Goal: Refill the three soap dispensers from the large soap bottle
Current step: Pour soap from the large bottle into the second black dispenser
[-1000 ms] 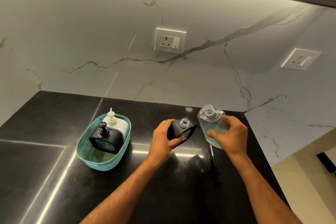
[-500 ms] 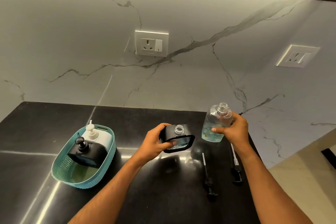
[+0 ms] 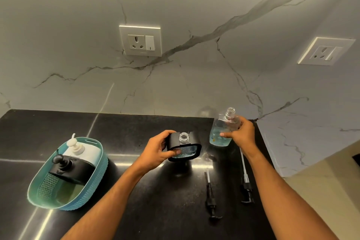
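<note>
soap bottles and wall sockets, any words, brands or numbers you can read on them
None can be read.
Clear soap bottle in the right hand: small coloured marks on its front, too blurred to read.
Black dispenser in the left hand: no text visible.
Wall socket: faint mark below the holes, too small to read.

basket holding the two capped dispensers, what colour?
Teal, with a woven-textured wall: the basket sits on the black counter. The head view, the only one, shows it.
</note>
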A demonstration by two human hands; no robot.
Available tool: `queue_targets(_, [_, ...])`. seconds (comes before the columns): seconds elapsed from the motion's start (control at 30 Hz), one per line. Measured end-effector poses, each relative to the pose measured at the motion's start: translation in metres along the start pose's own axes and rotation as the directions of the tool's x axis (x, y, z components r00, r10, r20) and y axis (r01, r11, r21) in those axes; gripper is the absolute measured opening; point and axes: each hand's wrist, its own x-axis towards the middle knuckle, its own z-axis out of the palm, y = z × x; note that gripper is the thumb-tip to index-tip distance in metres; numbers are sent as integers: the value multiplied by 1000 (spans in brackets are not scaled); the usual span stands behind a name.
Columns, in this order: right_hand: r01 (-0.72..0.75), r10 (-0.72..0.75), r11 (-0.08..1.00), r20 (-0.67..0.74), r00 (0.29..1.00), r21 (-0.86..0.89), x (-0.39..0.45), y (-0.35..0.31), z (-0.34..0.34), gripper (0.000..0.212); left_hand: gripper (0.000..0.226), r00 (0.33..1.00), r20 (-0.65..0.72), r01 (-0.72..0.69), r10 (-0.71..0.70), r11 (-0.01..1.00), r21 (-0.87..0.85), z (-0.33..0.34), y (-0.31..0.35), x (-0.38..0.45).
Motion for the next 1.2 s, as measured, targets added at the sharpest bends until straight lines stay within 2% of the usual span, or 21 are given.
queue_targets(0.33, [-14, 10, 999, 79, 997, 50, 9, 12, 2, 75, 55, 998, 49, 20, -24, 997, 71, 4, 3, 5])
queue_targets(0.77, [-27, 8, 996, 212, 977, 90, 6, 12, -4, 74, 53, 998, 61, -9, 4, 998, 70, 7, 7, 0])
queue_targets(1.03, [-15, -1, 997, 201, 980, 78, 2, 12, -7, 81, 53, 998, 59, -32, 27, 995, 90, 5, 5, -4])
queue_targets(1.2, [3, -9, 998, 116, 993, 55, -9, 16, -14, 93, 53, 997, 63, -48, 42, 995, 90, 4, 5, -6])
